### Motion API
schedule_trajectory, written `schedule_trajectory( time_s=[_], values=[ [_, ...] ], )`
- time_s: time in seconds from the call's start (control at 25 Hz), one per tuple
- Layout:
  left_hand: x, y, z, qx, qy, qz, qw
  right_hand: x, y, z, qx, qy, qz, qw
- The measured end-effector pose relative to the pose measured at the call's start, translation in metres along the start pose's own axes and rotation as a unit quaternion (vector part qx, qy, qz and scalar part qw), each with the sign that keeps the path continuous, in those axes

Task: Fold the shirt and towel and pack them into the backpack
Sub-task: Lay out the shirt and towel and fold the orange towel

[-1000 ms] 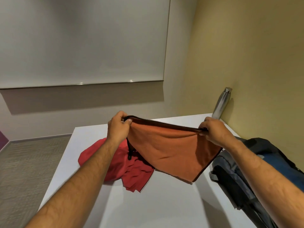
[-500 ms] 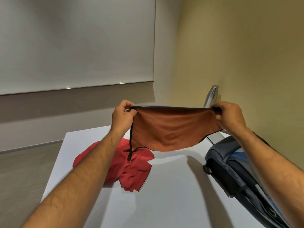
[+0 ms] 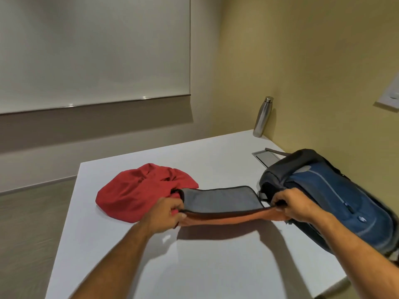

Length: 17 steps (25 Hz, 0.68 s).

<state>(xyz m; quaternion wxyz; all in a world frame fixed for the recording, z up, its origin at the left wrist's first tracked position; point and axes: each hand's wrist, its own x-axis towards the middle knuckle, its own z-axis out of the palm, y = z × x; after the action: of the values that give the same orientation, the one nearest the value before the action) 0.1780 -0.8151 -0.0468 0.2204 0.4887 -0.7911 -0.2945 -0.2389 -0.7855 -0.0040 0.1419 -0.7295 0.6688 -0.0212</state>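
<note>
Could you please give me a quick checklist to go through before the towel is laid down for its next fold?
1. Left hand grip on the towel corner: ok.
2. Right hand grip on the other corner: ok.
3. Towel edge taut between the hands: ok.
4. Bare table under the towel: ok.
5. Red shirt out of the way: not ok, it meets the towel's left end.
6. Backpack open for packing: cannot tell.

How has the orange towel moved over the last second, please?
Yes: the orange towel, then hanging above the white table, is now lowered flat near it, beside the crumpled red shirt.
</note>
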Motion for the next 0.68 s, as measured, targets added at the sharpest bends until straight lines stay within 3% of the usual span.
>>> schedule_trajectory(
  time_s=[0.2,0.48,0.68],
  values=[
    [-0.053,-0.023,0.048,0.065,-0.151,0.019,0.986,-0.042,0.005,0.067,-0.050,-0.099,0.003,0.994],
    [-0.100,-0.020,0.080,0.037,-0.235,-0.065,0.969,-0.079,0.010,0.102,-0.032,-0.205,0.035,0.978],
    [-0.112,-0.013,0.089,0.019,-0.309,-0.148,0.939,-0.083,0.008,0.109,0.010,-0.339,0.053,0.939]
  ],
)
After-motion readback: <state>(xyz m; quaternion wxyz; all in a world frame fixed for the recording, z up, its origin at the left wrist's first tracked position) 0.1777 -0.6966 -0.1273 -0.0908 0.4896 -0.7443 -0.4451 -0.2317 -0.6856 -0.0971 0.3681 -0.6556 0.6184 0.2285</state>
